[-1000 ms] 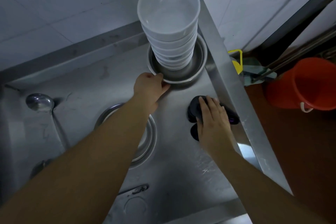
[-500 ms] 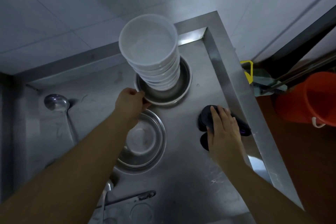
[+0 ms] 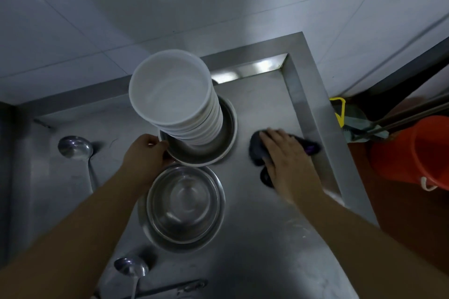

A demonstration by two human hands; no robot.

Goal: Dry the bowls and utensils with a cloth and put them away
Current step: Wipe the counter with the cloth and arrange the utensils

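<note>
Bowls: a tall stack of white bowls [image 3: 175, 102] sits inside a shallow steel basin [image 3: 213, 148], just beyond the left hand [image 3: 148, 153]. Since a second ago the view has lifted and pulled back; the left hand has kept its place at the basin's near rim, fingers curled over the edge in a pinch, and the basin looks no further moved across the counter [image 3: 279, 238]. The right hand [image 3: 289, 158] has also stayed put, lying flat with fingers straight and together, pressing down on the dark cloth [image 3: 257, 150], which pokes out beyond the fingertips and beside the palm. A second steel basin [image 3: 184, 204], hidden under the left forearm a second ago, is now uncovered just below the left wrist, nearly touching the first basin. Judgement: drying has not started; the cloth is not yet lifted, and no bowl is off the stack. Around: one ladle [image 3: 75, 147] well left of the left hand, another ladle [image 3: 131, 268] under the left forearm, beside a dark flat utensil [image 3: 170, 289] whose kind I cannot tell. An orange bucket [image 3: 413, 150] stands on the floor, right of the right hand. Obstacles: the stack leans toward the viewer and could tip if the basin is tugged; the near basin crowds the pull path.
</note>
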